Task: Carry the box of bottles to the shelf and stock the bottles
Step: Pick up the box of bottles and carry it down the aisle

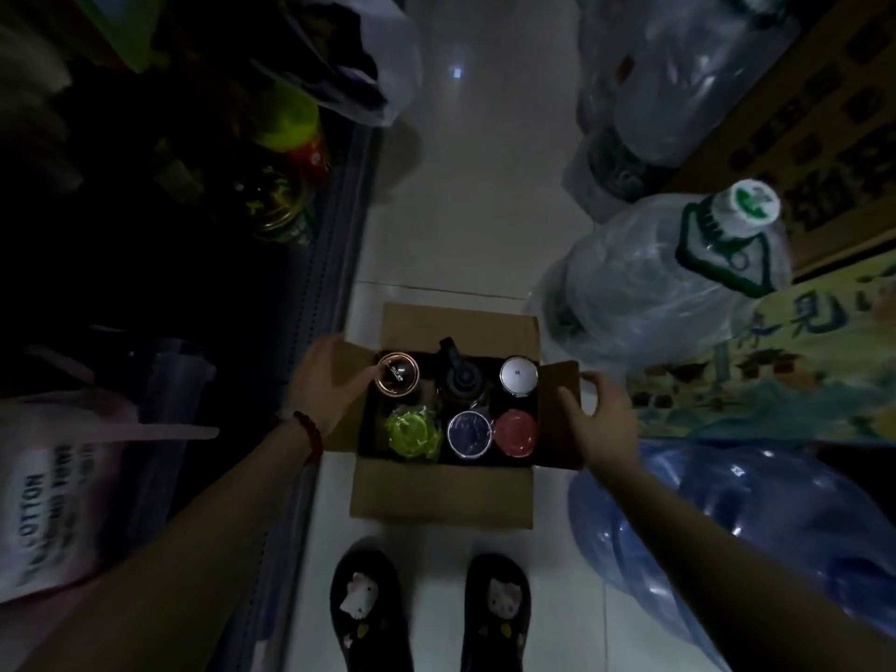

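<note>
The head view shows the open brown cardboard box [441,492] on the pale tiled floor [465,225], six bottles upright inside, none stocked yet. The left hand [329,380] lies on the left flap, grip loose; the right hand [594,414] curls over the right flap. The dark shelf [310,264] runs just left; big plastic-wrapped water jugs [645,303] crowd the right, leaving a narrow aisle.
</note>
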`<action>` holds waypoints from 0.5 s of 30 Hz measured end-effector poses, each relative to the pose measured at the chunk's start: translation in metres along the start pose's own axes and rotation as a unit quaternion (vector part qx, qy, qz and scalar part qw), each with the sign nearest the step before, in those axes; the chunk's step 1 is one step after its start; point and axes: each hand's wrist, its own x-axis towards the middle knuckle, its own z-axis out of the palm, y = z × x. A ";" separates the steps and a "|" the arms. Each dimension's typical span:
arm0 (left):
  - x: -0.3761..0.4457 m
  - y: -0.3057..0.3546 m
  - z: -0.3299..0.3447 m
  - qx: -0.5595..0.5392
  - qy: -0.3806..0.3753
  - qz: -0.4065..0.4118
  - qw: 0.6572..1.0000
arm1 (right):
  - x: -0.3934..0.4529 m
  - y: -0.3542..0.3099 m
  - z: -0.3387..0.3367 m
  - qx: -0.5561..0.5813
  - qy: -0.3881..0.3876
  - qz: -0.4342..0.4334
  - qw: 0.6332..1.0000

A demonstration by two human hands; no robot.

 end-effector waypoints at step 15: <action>0.044 -0.080 0.062 -0.138 0.058 -0.097 0.984 | 0.039 0.070 0.073 0.129 0.033 0.101 0.986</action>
